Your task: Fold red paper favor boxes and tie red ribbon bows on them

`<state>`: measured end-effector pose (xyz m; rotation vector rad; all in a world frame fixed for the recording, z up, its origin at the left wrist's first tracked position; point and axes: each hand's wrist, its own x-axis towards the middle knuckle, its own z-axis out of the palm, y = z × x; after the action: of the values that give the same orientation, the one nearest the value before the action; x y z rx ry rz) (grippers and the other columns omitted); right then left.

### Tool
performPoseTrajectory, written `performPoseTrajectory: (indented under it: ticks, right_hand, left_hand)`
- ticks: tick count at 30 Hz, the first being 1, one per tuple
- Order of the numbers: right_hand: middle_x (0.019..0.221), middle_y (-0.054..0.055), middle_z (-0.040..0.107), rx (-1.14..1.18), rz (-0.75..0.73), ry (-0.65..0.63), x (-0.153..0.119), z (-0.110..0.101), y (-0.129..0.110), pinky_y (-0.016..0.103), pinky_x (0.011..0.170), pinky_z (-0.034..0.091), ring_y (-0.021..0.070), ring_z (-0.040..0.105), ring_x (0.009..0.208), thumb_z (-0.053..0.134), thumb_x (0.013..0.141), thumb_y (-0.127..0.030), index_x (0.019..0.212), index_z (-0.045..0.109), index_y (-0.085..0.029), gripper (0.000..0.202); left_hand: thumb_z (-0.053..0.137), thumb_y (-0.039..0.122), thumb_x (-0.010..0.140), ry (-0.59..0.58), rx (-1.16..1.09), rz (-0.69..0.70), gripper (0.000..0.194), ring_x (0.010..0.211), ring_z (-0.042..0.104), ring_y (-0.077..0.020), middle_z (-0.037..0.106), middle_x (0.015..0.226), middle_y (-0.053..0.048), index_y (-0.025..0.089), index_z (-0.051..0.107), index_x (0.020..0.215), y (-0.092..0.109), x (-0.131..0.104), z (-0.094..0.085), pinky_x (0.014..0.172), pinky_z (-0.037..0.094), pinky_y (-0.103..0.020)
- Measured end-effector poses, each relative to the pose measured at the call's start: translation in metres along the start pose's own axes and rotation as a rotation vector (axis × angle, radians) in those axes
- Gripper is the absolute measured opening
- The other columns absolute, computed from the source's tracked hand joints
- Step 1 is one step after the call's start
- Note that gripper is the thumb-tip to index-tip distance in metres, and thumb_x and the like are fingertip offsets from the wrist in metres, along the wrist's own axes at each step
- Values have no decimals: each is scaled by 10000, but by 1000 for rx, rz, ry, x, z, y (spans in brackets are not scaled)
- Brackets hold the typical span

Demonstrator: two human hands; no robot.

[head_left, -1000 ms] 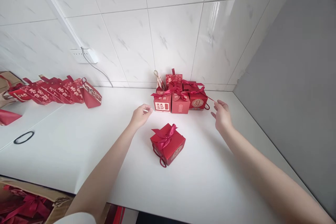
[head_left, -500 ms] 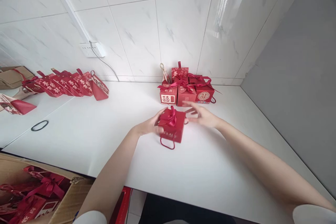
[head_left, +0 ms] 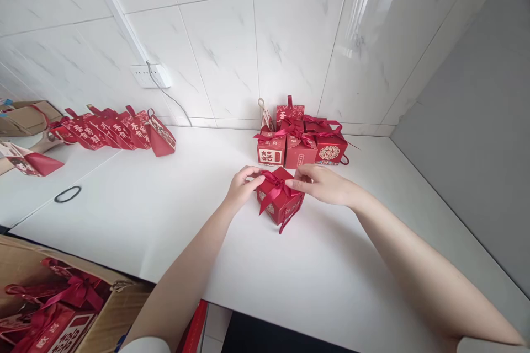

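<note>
The red gift box point(head_left: 275, 212) sits on the white counter point(head_left: 265, 276), in front of a cluster of red boxes point(head_left: 301, 153) by the wall. The left hand point(head_left: 245, 187) and right hand point(head_left: 327, 185) touch its ribbon bow point(head_left: 276, 183) from 2 sides, fingers curled near their thumbs; whether either set clamps the ribbon, I cannot tell.

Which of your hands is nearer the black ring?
Left. The left hand is right of the black ring, at the bow's left; the right hand is farther right.
</note>
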<state>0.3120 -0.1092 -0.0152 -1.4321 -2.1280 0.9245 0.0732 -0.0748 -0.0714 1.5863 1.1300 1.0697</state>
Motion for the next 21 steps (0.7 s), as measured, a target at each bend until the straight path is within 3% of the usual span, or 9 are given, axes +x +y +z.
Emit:
performPoseTrajectory:
  ticks: [5, 8, 11, 13, 15, 18, 21]
  right_hand:
    - [761, -14, 583, 108, -89, -63, 4, -1, 12, 266, 602, 388, 130, 505, 679, 582, 851, -401, 725, 549, -205, 236]
    - [688, -32, 544, 381, -46, -39, 7, -2, 18, 238, 534, 373, 104, 502, 601, 624, 840, -437, 750, 515, -199, 277]
    - [701, -13, 591, 669, 75, -44, 11, 0, 22, 222, 502, 435, 129, 613, 623, 682, 803, -488, 810, 496, -205, 339]
    - [756, 13, 644, 800, 130, -58, 13, 0, 24, 256, 578, 531, 152, 666, 694, 729, 769, -480, 839, 508, -205, 361]
    - [735, -3, 640, 880, 109, -101, 16, 1, 26, 300, 697, 577, 130, 652, 698, 763, 750, -439, 857, 539, -203, 343]
    - [678, -41, 585, 907, 22, -175, 18, 2, 27, 312, 778, 565, 95, 598, 655, 751, 773, -402, 907, 584, -202, 292]
    - [753, -23, 604, 800, -38, -113, 15, 2, 24, 316, 789, 536, 113, 605, 711, 691, 822, -443, 942, 575, -210, 286]
  left_hand:
    - [633, 377, 815, -13, -114, 16, 199, 899, 583, -177, 651, 932, -36, 179, 656, 814, 5, -3, -1, 826, 448, -302]
    - [617, 375, 835, -51, -107, 35, 203, 947, 579, -179, 660, 1008, -47, 178, 666, 817, 11, -6, -4, 837, 437, -299]
    - [597, 390, 845, -70, -69, 46, 226, 913, 589, -191, 674, 951, -64, 172, 650, 821, 12, -8, -4, 784, 442, -303]
    - [593, 386, 842, -27, -36, 49, 210, 897, 585, -187, 669, 963, -62, 180, 631, 864, 11, -8, -3, 774, 443, -300]
    - [608, 374, 829, 18, 13, 46, 240, 921, 572, -175, 640, 1115, -57, 209, 620, 1003, 12, -8, -2, 808, 443, -297]
    - [578, 417, 855, -83, 92, 38, 364, 1018, 557, -186, 564, 1291, -54, 260, 581, 1183, 18, -11, -4, 865, 437, -305]
    - [601, 469, 843, -204, 215, 35, 336, 998, 575, -192, 632, 1127, -47, 247, 596, 1095, 26, -16, -7, 843, 433, -304]
